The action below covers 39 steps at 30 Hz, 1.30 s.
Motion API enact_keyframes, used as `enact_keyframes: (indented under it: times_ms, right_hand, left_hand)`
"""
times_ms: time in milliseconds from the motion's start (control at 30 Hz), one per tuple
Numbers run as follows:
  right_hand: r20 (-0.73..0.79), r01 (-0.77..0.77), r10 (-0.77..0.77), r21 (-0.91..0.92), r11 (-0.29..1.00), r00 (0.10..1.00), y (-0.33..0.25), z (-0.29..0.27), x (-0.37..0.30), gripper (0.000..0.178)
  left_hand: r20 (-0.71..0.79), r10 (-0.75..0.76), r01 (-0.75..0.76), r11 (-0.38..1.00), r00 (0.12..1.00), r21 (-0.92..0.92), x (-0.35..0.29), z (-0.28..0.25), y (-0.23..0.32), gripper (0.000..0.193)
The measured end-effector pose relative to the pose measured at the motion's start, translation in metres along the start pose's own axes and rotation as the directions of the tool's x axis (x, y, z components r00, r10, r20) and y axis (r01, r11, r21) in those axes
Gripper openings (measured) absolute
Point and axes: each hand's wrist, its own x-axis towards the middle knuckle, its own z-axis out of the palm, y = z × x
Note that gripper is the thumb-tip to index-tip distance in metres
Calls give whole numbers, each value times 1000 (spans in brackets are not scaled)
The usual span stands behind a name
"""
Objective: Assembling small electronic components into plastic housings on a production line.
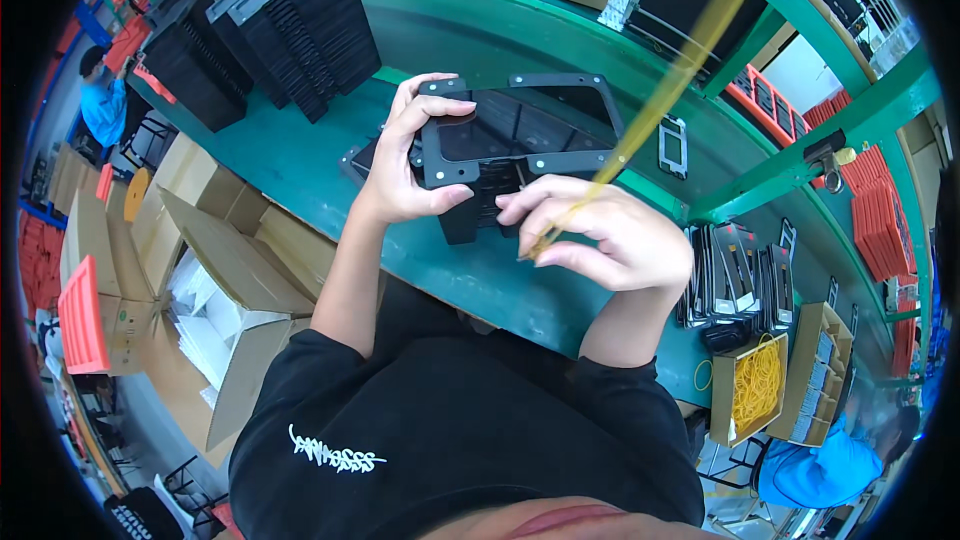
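Held just above the green tabletop [480,35], straight ahead of the chest: 1 small stack of black plastic trays [520,145], long axis running left to right across the view, slightly tilted. Left hand [410,165] closed on the stack's left end, thumb across the near corner, fingers curled over the far edge; a firm, closed grip on the trays. Right hand [610,230] just below and to the right of the stack, touching or nearly touching its near edge, fingertips pinched shut on 1 yellow rubber band [665,90]. Band stretched taut, running up and to the right from the pinch toward the picture's upper edge, crossing over the stack's right end; far end out of view. So: stack to the upper left of the right grip, already inside the left one; left hand the nearer to the trays, right hand the only 1 on the band.

Counted: 2 hands, 1 held stack (number of trays in it too close to tell), 1 stretched band. Farther back on the tabletop, several tall stacks of black trays [290,25]. To the right, a cardboard box of yellow rubber bands [755,385], with banded black bundles [735,280] just beside it. To the left, below the tabletop, open cardboard boxes [215,240].
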Motion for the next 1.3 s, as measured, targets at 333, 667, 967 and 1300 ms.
enact_keyframes:
  times_ms: [333,667,967,1300]
  right_hand:
    - [-736,385,-140,174,906,662,7,19,7,30]
    - [-899,166,-160,-99,981,409,22,-25,-38,29]
    - [-883,-439,177,-37,898,435,78,-45,-41,30]
    - [-936,-940,317,-36,339,150,233,-54,-126,38]
  left_hand:
    - [-16,-485,421,774,874,-474,23,-3,13,80]
    - [-379,-389,517,788,839,334,-52,-49,-67,56]
    - [-126,-345,350,730,930,587,-128,-56,-70,71]
    - [-217,-386,441,736,896,513,-127,-37,-80,78]
